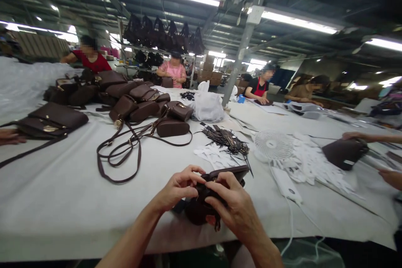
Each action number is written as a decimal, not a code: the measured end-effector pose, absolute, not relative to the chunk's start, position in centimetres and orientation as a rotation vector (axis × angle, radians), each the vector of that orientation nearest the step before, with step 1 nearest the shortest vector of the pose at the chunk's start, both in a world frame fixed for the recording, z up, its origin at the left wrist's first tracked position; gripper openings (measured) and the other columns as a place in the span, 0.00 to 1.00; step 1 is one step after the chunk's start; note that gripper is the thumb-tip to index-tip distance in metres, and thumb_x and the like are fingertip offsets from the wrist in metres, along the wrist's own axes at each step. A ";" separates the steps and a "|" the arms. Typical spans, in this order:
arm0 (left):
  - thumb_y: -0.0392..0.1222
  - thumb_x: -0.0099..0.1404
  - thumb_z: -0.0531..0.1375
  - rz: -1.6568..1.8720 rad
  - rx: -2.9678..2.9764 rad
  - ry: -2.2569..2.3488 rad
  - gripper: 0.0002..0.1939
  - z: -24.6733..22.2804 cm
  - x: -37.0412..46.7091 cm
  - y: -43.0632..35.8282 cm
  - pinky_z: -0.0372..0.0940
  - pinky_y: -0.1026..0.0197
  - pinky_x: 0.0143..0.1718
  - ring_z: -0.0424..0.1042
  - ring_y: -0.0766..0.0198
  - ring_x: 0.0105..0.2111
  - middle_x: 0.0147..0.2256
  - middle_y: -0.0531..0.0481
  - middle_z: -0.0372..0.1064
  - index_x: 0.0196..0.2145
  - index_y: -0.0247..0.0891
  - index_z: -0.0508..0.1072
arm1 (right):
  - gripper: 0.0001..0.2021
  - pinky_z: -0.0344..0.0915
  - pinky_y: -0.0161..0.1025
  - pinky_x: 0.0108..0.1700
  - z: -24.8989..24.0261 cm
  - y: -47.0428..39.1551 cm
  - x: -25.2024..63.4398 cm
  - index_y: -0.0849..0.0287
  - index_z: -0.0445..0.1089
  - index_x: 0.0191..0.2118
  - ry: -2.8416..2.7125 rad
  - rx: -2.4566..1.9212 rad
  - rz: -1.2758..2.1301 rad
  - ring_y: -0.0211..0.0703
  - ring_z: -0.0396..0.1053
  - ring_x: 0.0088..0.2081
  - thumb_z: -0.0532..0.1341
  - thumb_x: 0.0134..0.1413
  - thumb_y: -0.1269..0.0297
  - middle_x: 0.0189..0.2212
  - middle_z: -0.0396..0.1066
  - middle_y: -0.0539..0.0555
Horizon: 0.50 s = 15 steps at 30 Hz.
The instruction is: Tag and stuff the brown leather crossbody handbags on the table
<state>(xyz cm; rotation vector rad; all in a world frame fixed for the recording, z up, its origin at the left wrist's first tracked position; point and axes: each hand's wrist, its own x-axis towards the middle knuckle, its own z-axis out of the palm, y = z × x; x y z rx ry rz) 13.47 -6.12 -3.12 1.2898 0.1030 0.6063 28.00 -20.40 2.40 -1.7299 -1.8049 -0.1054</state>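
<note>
A dark brown bag (199,211) sits at the table's (78,205) near edge, around its middle, between the person's two hands. The left hand's (182,188) grip pinches the bag's top part from one side, and the right hand's (234,203) grip pinches it from the other, fingertips almost meeting; exactly which piece they press is hard to tell, as the fingers cover it. Just beyond the bag, away from the near edge, lie white tags (213,157) and a heap of dark straps (226,138). Towards the table's right edge stand a small white fan (272,146) and a spread of white strips (320,167), with a white device (286,185) whose cables drop over the near edge. Towards the left edge lie piled brown bags (141,98), a looped strap (121,155) trailing from them. A clear plastic bag (207,106) rests nearer the far edge, where co-workers (172,71) are.
</note>
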 end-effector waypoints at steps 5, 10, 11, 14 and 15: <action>0.41 0.54 0.67 0.473 1.329 0.007 0.16 -2.5 13.8 -5.3 0.64 0.56 0.44 0.66 0.55 0.47 0.55 0.44 0.62 0.43 0.44 0.79 | 0.11 0.65 0.34 0.34 4.7 -20.5 28.0 0.54 0.72 0.40 -1.889 -1.891 -0.004 0.38 0.66 0.31 0.52 0.64 0.66 0.32 0.63 0.51; 0.42 0.58 0.65 0.465 1.463 0.002 0.15 -2.0 13.5 -4.8 0.63 0.57 0.43 0.67 0.61 0.41 0.54 0.44 0.62 0.44 0.42 0.77 | 0.13 0.49 0.35 0.21 7.0 -20.1 28.2 0.52 0.70 0.44 -2.238 -2.038 -0.159 0.37 0.62 0.21 0.53 0.59 0.72 0.28 0.67 0.50; 0.43 0.58 0.65 0.462 1.496 0.007 0.15 -1.9 13.5 -4.8 0.63 0.58 0.43 0.66 0.61 0.39 0.53 0.44 0.63 0.44 0.42 0.76 | 0.13 0.46 0.36 0.20 7.5 -19.9 28.2 0.53 0.70 0.44 -2.287 -2.036 -0.185 0.37 0.61 0.20 0.54 0.57 0.73 0.27 0.67 0.50; 0.46 0.57 0.65 0.466 1.586 0.006 0.16 -1.4 13.7 -4.8 0.62 0.57 0.43 0.64 0.61 0.39 0.50 0.44 0.64 0.43 0.40 0.73 | 0.14 0.42 0.38 0.21 9.2 -19.4 28.2 0.55 0.68 0.44 -2.418 -2.021 -0.195 0.38 0.61 0.20 0.56 0.53 0.75 0.26 0.70 0.50; 0.46 0.57 0.65 0.468 1.612 -0.006 0.16 -1.2 13.7 -4.8 0.61 0.57 0.44 0.64 0.60 0.39 0.49 0.44 0.64 0.42 0.39 0.73 | 0.13 0.42 0.38 0.22 9.8 -19.2 28.3 0.56 0.68 0.44 -2.461 -2.000 -0.155 0.39 0.62 0.21 0.58 0.52 0.74 0.26 0.70 0.51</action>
